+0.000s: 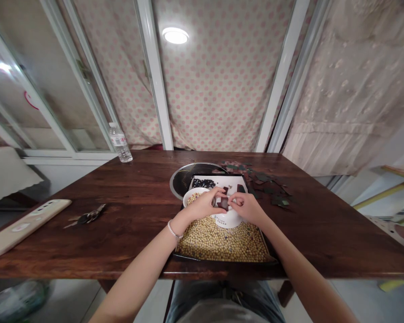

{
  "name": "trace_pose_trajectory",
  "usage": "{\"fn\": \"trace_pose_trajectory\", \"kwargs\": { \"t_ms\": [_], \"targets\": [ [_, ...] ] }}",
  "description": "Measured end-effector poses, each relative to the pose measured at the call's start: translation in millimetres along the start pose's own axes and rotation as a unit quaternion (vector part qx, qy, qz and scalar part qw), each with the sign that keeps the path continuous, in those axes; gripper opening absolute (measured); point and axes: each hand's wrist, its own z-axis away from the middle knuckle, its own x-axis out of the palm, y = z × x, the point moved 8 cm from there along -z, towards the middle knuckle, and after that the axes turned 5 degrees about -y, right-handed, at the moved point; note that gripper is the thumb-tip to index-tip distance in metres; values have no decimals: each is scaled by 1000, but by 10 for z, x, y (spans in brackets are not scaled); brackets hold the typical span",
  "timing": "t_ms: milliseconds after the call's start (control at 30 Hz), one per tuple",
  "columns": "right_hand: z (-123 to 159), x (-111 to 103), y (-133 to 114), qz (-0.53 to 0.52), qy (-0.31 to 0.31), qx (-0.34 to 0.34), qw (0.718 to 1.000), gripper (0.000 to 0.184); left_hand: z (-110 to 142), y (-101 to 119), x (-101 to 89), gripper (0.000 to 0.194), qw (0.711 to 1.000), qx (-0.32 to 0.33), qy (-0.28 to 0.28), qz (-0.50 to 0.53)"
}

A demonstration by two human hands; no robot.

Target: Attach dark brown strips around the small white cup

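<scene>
A small dark brown square piece, its material unclear, is held up over the box. My left hand grips its left side between thumb and fingers; a beaded bracelet circles that wrist. From the right, my right hand pinches at the piece's other edge with closed fingertips. Below the hands sits a shallow black-edged box with many yellow soybeans in its near part. A white bowl is partly hidden beneath my hands. Another white bowl at left contains mixed beans.
Black beans lie in the box's far left corner. A round dark tray is behind it. Dark green and brown scraps spread to the right. Keys, a phone and a water bottle stand or lie at left.
</scene>
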Motion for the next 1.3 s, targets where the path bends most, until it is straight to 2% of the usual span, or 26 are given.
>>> {"fn": "trace_pose_trajectory", "kwargs": {
  "t_ms": [100, 367, 700, 1100, 1300],
  "targets": [
    [6, 7, -2, -7, -5, -1, 1000, 8, 3, -9, 2, 59, 1000, -2, -1, -2],
    [66, 87, -104, -49, -73, -21, 996, 9, 0, -58, 3, 61, 1000, -3, 1, -2],
    [18, 46, -44, -26, -18, -3, 1000, 7, -2, -21, 6, 60, 1000, -1, -2, 4],
    [62, 101, -78, -49, -83, -15, 995, 8, 0, -31, -4, 61, 1000, -4, 4, 3],
    [33, 98, -27, -35, -51, 2, 998, 9, -7, -7, 10, 58, 1000, 1, -1, 12]
  ]
}}
